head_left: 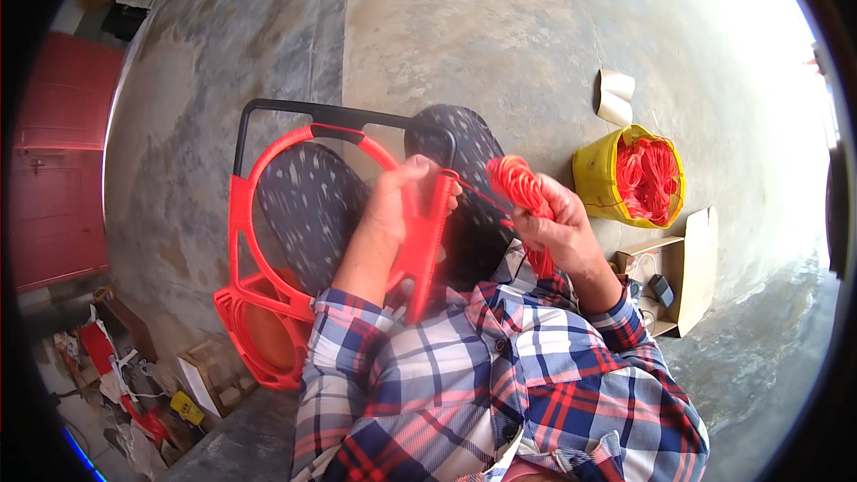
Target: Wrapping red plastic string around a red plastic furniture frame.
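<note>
A person in a plaid shirt is working red cord over a bare concrete floor (500, 27), both hands raised in front of the chest. One red plastic frame (268, 214), made of large rings joined edge to edge, is leaning against one black-framed chair (303, 196) with a dark patterned seat. The left hand (397, 201) is closing around the frame's upright ribbed bar, fingers curled over it and thumb pressing from the near side, a firm wrapped grip. The right hand (558, 228) is clutching one bundle of red cord (516, 183), a tight, oval hank of many thin loops, glossy and bright, sitting just above the knuckles. The fingers are folding fully around the bundle's lower end, so little gap is showing in that grip. One thin strand is running taut from the bundle across to the top of the bar by the left hand.

To the person's right, one yellow bucket (596, 180) is standing on the floor, filled with more loose red cord (647, 174) heaped to its rim. One open cardboard box (692, 272) is lying just beside the bucket, nearer the person, with a small dark object inside that is too small to identify. One pale folded piece of card (616, 94) is resting on the floor just beyond the bucket. A red door (58, 161) is showing at the far left.
</note>
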